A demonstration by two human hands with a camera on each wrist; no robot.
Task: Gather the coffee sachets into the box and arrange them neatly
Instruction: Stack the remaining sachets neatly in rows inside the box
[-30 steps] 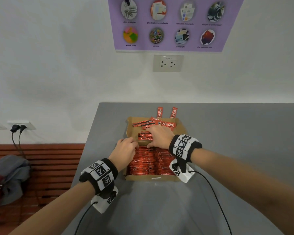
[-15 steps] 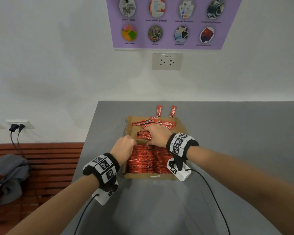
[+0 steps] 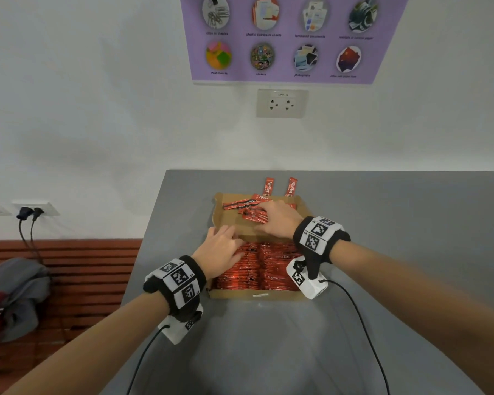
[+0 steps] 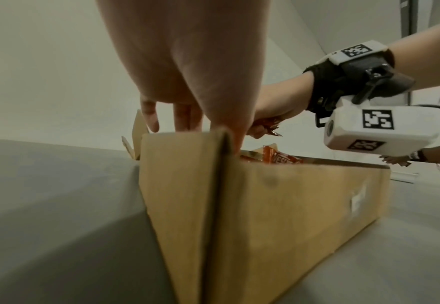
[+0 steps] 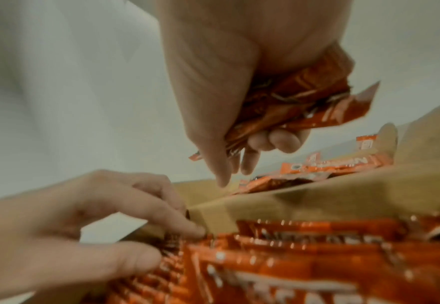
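**Carefully seating a held bundle of sachets**

Right hand [image 5: 239, 98] gripped a bunch of coffee sachets [image 5: 304, 102], centre frame, above the cardboard box [image 3: 226, 223]. Left hand [image 3: 220, 255], fingers loosely spread, touched the packed rows [image 3: 268, 266]. Best to square the bundle before lowering it into the gap.

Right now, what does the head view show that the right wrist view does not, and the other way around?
Only the head view shows the two sachets lying on the grey table beyond the box, and the purple poster and wall socket.

Only the right wrist view shows that the right hand grips a bunch of sachets, its fingers curled round them.

Both show the cardboard box, the packed rows of sachets, the loose sachets at the far end, and the left hand on the rows by the left wall.
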